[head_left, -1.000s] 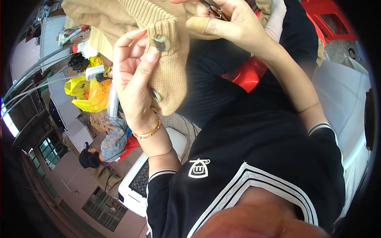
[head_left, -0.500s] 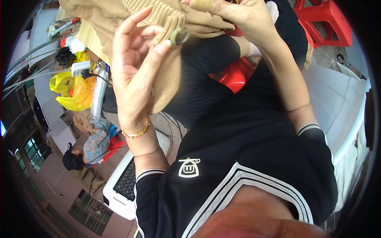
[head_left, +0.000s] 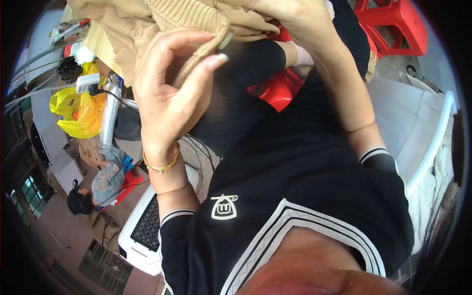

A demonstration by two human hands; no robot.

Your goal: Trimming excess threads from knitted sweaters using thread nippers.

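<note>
A tan ribbed knit garment [head_left: 182, 19] hangs over my lap at the top of the view. My left hand [head_left: 164, 91] grips its ribbed edge, with the fabric between thumb and fingers. A greenish round button [head_left: 225, 40], seen nearly edge-on, lies against that edge beside my thumb. My right hand [head_left: 295, 17] is at the top edge of the view, to the right of the garment, its fingers curled and partly cut off. Whatever its fingertips hold is out of sight.
Red plastic stools [head_left: 393, 27] stand at the upper right and under my legs. A white chair [head_left: 413, 128] is at my right. To the left are yellow plastic bags [head_left: 83, 113], a white slatted appliance [head_left: 147, 231] and a bent-over person in a dark cap [head_left: 105, 184].
My left hand has turned, so the button shows edge-on instead of face-on. My right hand has moved up and left, its fingers now more cut off by the frame.
</note>
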